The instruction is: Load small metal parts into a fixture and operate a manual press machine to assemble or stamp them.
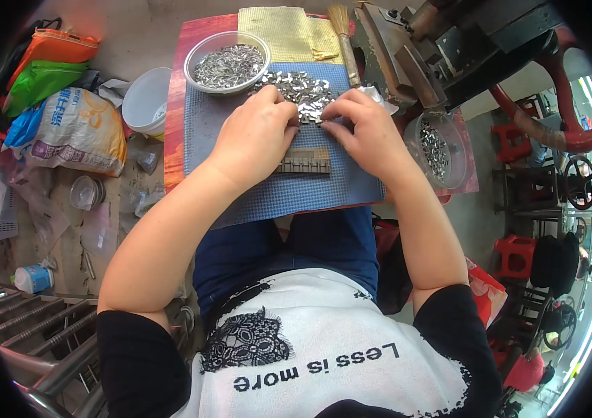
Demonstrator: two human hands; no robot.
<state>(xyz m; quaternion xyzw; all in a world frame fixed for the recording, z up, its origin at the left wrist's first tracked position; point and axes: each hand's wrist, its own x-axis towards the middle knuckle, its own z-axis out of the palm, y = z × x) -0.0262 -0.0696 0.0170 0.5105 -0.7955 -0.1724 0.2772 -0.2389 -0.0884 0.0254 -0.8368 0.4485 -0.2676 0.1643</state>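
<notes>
Both my hands meet the near edge of a loose pile of small shiny metal pieces point(296, 85) on a blue textured mat point(240, 203). My left hand point(258, 129) is closed, thumb and fingertips together at the pile; whatever they pinch is too small to make out. Opposite it, my right hand point(365, 129) also pinches at the pile's right side, with its fingertips' contents unclear. Just below the hands lies a slotted metal block point(306, 165) with a row of small parts along it. My left wrist partly hides its left end.
A clear tub of metal pins point(230, 66) stands at the mat's far left. Beyond are a yellow mat point(275, 31) and a brush point(345, 45). A heavy machine point(414, 63) crowds the right, above another tub of metal pieces point(435, 150). A white bucket point(144, 104) stands left.
</notes>
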